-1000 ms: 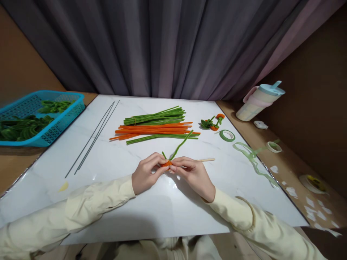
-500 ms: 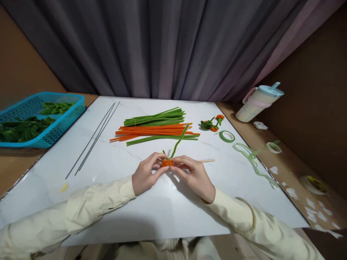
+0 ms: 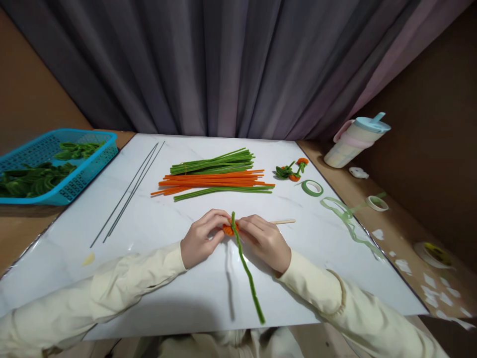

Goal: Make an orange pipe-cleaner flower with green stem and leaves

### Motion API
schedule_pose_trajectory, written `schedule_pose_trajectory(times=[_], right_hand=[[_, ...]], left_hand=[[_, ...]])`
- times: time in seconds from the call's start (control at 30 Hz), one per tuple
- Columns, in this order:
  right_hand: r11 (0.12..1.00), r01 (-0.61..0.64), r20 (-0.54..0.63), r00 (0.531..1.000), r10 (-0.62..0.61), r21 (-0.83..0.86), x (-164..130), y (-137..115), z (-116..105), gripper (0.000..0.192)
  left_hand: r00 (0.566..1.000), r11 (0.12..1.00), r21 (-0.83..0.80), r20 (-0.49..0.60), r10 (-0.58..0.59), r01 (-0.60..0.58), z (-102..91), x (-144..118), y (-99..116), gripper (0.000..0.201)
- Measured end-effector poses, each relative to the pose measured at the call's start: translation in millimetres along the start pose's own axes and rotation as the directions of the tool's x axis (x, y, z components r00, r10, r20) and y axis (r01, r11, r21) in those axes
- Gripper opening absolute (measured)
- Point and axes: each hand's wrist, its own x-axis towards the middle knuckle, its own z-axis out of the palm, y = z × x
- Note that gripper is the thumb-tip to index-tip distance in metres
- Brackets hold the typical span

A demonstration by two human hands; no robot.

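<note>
Between both hands, above the table's middle, is a small orange pipe-cleaner flower point(image 3: 228, 230). My left hand point(image 3: 203, 237) pinches it from the left, fingers closed. My right hand point(image 3: 266, 242) is closed at its right side, its fingertips against the flower. A green pipe cleaner point(image 3: 246, 268) crosses over the flower; its long end hangs toward me and its short end points up. Beyond the hands lie a bundle of green pipe cleaners point(image 3: 216, 162), a row of orange ones point(image 3: 208, 180) and a few loose green ones point(image 3: 223, 189). A thin wooden stick point(image 3: 283, 222) lies beside my right hand.
A blue basket point(image 3: 72, 184) with green looped pieces stands left, near thin dark wires point(image 3: 128, 191). To the right are finished orange-and-green pieces point(image 3: 292, 170), a green tape roll point(image 3: 312, 188), a tangled green strip point(image 3: 346, 214), a tumbler point(image 3: 354, 141) and paper scraps point(image 3: 402, 266).
The orange flower has been turned over in my fingers. The green pipe cleaner's long end, which pointed up and away, now hangs down toward me.
</note>
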Motion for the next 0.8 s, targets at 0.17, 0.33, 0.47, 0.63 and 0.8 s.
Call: schedule_pose_trajectory(times=[0.17, 0.33, 0.47, 0.63, 0.8], right_hand=[[0.958, 0.178, 0.048, 0.984, -0.171, -0.227, 1.3, 2.7, -4.3, 0.017], [0.928, 0.262, 0.023, 0.964, -0.266, -0.263, 1.5, 6.2, -5.5, 0.015], [0.960, 0.176, 0.052, 0.984, -0.168, -0.218, 2.3, 12.0, -0.1, 0.018], [0.994, -0.029, 0.092, 0.995, 0.039, -0.102, 7.3, 26.8, -16.3, 0.020], [0.964, -0.251, 0.260, 0.940, 0.223, 0.083, 13.1, 18.5, -54.8, 0.017]], left_hand=[[0.993, 0.978, -0.179, 0.073, -0.096, 0.108, -3.4, 1.9, -2.5, 0.020], [0.887, 0.694, -0.554, 0.319, -0.334, 0.461, -8.6, 8.8, 0.5, 0.014], [0.842, 0.644, -0.542, 0.343, -0.417, 0.540, -6.3, 8.7, -0.9, 0.020], [0.917, 0.806, -0.488, 0.365, -0.161, 0.335, -11.9, 6.2, -8.4, 0.034], [0.897, 0.946, -0.289, 0.442, -0.007, 0.149, -13.0, 5.8, -6.4, 0.037]])
